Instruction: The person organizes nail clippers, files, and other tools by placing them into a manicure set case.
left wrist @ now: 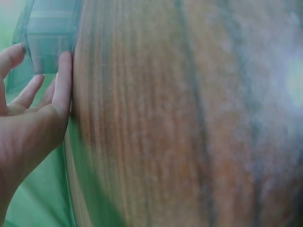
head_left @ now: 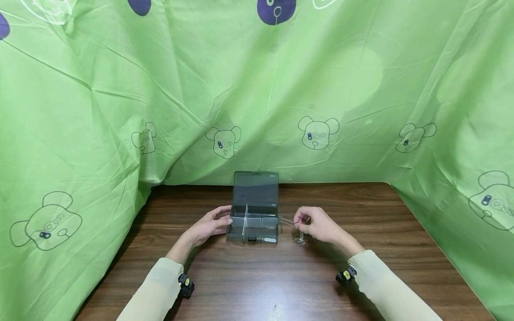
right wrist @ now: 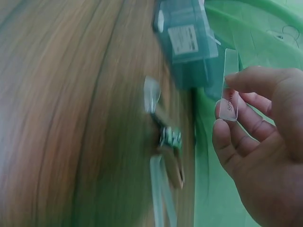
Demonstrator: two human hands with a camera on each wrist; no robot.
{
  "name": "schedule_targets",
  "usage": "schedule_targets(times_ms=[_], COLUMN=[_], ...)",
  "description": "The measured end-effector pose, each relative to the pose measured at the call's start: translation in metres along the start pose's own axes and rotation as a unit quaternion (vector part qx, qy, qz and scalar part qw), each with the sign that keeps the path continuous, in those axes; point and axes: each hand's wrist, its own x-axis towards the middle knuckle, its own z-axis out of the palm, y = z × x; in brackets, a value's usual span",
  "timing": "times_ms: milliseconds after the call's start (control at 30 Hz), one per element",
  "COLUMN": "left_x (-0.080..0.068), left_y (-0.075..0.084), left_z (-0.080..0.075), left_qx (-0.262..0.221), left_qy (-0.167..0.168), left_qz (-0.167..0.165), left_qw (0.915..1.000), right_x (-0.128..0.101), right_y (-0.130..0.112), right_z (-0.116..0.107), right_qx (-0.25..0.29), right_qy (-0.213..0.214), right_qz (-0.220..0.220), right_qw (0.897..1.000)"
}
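Left hand [head_left: 210, 226] relaxed, fingers resting against the open box [head_left: 253, 223]; right hand [head_left: 315, 224] pinching a clear strip [right wrist: 229, 90] beside it above the surface [head_left: 257, 285].

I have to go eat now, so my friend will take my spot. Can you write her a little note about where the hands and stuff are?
Left hand: open, fingers resting against the left side of the clear divider box.
Right hand: pinching a clear plastic strip beside the box's right side.
Box: lid up, on the wooden table; some dividers already stand inside.
More clear pieces lie on the table under the right hand.
Left: the held strip is not in the box yet.
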Motion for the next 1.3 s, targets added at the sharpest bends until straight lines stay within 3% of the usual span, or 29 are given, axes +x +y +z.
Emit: schedule_targets(times_ms=[567, 800, 1300], left_x=[0.001, 0.0, -0.001], left_y=[-0.001, -0.001, 0.0], left_z=[0.0, 0.0, 0.0], left_qx=[-0.006, -0.005, -0.004], left_qy=[0.002, -0.003, -0.004], left_qz=[-0.007, 0.001, 0.004], left_qw=[1.0, 1.0, 1.0], right_x=[0.04, 0.047, 0.051], right_y=[-0.03, -0.037, -0.045], right_z=[0.043, 0.056, 0.068], right_qx=[0.01, 0.011, -0.047], right_qy=[-0.004, -0.011, -0.002], right_qz=[-0.019, -0.025, -0.034], right_qw=[1.0, 1.0, 0.998])
